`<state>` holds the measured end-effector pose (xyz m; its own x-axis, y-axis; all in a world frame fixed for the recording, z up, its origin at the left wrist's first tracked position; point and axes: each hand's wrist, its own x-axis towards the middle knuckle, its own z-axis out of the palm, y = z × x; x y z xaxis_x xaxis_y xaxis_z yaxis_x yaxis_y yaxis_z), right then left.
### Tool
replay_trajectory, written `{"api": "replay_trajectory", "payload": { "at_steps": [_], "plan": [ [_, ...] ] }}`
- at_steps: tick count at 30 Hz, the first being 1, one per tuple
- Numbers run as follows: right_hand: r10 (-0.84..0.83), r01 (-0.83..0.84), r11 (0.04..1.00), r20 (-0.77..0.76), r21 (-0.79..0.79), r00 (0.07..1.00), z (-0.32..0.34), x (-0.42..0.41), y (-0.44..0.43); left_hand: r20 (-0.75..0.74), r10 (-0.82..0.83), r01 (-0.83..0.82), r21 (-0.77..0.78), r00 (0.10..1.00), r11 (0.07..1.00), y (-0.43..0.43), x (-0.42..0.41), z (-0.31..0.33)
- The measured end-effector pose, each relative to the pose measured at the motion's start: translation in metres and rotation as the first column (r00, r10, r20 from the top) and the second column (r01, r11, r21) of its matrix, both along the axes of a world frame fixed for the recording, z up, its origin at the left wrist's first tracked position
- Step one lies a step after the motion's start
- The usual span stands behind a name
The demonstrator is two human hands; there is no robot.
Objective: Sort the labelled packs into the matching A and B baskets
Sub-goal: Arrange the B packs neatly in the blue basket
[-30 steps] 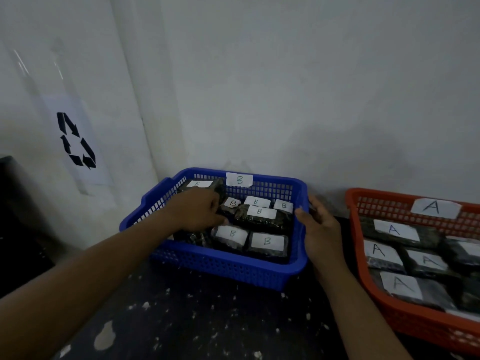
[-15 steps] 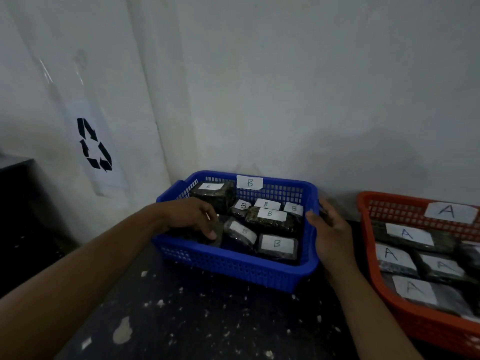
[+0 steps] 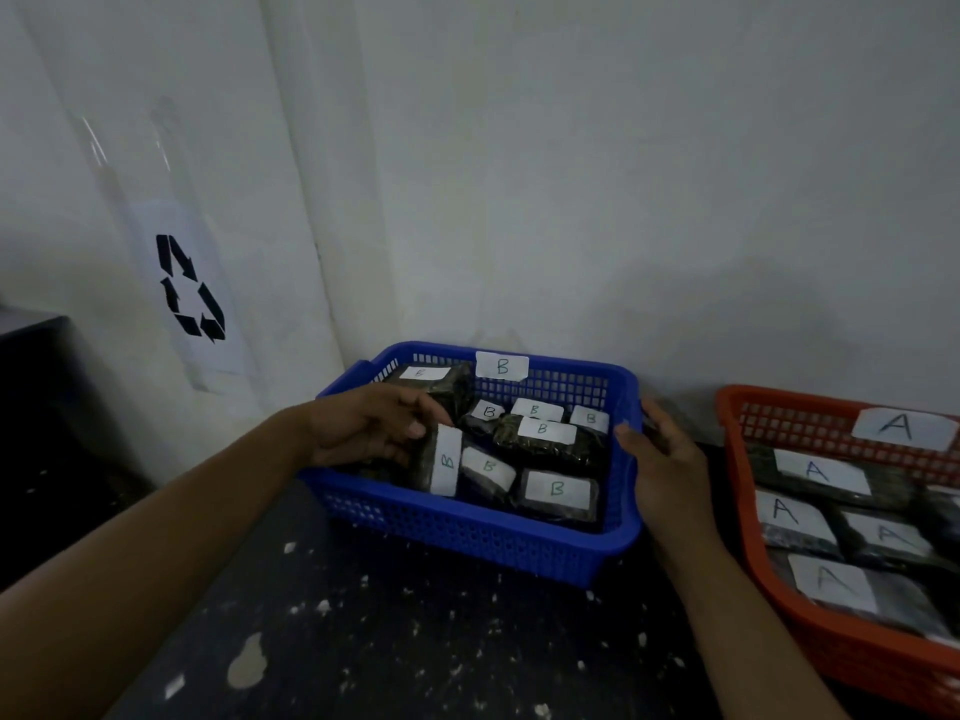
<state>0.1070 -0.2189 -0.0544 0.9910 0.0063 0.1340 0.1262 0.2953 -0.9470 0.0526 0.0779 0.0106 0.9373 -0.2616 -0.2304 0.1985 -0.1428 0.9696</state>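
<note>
A blue basket (image 3: 467, 532) tagged B stands against the wall, filled with several dark packs bearing white B labels. My left hand (image 3: 363, 428) is inside its left half, fingers closed on a B pack (image 3: 441, 462) that stands tilted on edge with its label facing right. My right hand (image 3: 665, 459) grips the basket's right rim. An orange basket (image 3: 810, 631) tagged A sits at the right and holds several dark packs with A labels, such as one A pack (image 3: 815, 472) near its back.
The baskets rest on a dark, paint-speckled table (image 3: 415, 646). A white wall runs close behind. A sheet with a recycling symbol (image 3: 192, 288) hangs at the left, and a dark surface (image 3: 31, 330) sits at the far left edge.
My left hand drew back from the basket's middle to its left side and turned a B pack up on edge. My right hand kept its hold on the rim.
</note>
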Motion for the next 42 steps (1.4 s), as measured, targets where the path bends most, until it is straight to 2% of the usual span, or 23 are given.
{"api": "replay_trajectory", "payload": {
  "at_steps": [4,7,8,10,13,15,17,22,25,29,36,38,40,42],
  "plan": [
    [0.009,-0.009,1.0,-0.004,-0.008,1.0,-0.001,0.002,-0.001,0.084,-0.017,0.004,0.16,0.996,0.987,-0.025,0.008,-0.001],
    [0.005,-0.004,1.0,0.004,-0.023,1.0,-0.001,0.002,-0.002,0.091,-0.103,0.084,0.193,0.991,0.978,-0.05,0.015,0.0],
    [0.001,-0.001,0.999,0.005,-0.032,1.0,-0.001,0.002,-0.002,0.105,-0.149,0.118,0.25,0.983,0.961,-0.06,0.018,0.0],
    [-0.012,0.012,0.998,0.006,-0.059,1.0,-0.001,0.0,-0.002,0.127,-0.261,0.193,0.393,0.957,0.899,-0.081,0.023,0.001],
    [-0.039,0.04,0.995,0.012,-0.09,0.999,0.0,0.0,-0.001,0.108,-0.417,0.307,0.517,0.903,0.799,-0.111,0.03,-0.003],
    [-0.048,0.05,0.994,0.032,-0.094,0.998,0.0,0.001,-0.001,0.115,-0.488,0.326,0.611,0.865,0.722,-0.123,0.032,-0.009],
    [-0.043,0.046,0.994,0.034,-0.098,0.998,0.0,0.001,-0.001,0.134,-0.519,0.315,0.659,0.844,0.683,-0.128,0.034,-0.017],
    [-0.026,0.028,0.997,0.03,-0.072,0.999,-0.002,0.001,-0.001,0.244,-0.414,0.176,0.638,0.877,0.75,-0.117,0.034,-0.024],
    [-0.026,0.029,0.997,0.032,-0.07,0.999,-0.001,0.001,-0.001,0.242,-0.395,0.18,0.606,0.886,0.775,-0.113,0.033,-0.025],
    [-0.026,0.028,0.997,0.033,-0.069,0.999,-0.002,0.001,0.0,0.235,-0.42,0.182,0.647,0.876,0.741,-0.119,0.034,-0.03],
    [-0.004,0.004,1.0,0.018,-0.031,1.0,-0.004,0.003,-0.001,0.381,-0.247,-0.085,0.675,0.891,0.733,-0.094,0.025,-0.008],
    [0.003,-0.003,1.0,0.004,-0.022,1.0,-0.004,0.003,0.0,0.375,-0.178,-0.191,0.759,0.91,0.622,-0.065,0.021,0.004],
    [0.0,0.0,1.0,0.011,-0.022,1.0,-0.004,0.003,0.0,0.321,-0.108,-0.256,0.883,0.941,0.393,-0.032,0.019,0.013],
    [-0.011,0.011,1.0,0.013,-0.011,1.0,-0.003,0.002,0.0,0.22,-0.008,-0.216,0.963,0.975,0.163,-0.006,0.017,0.015]
  ]
}}
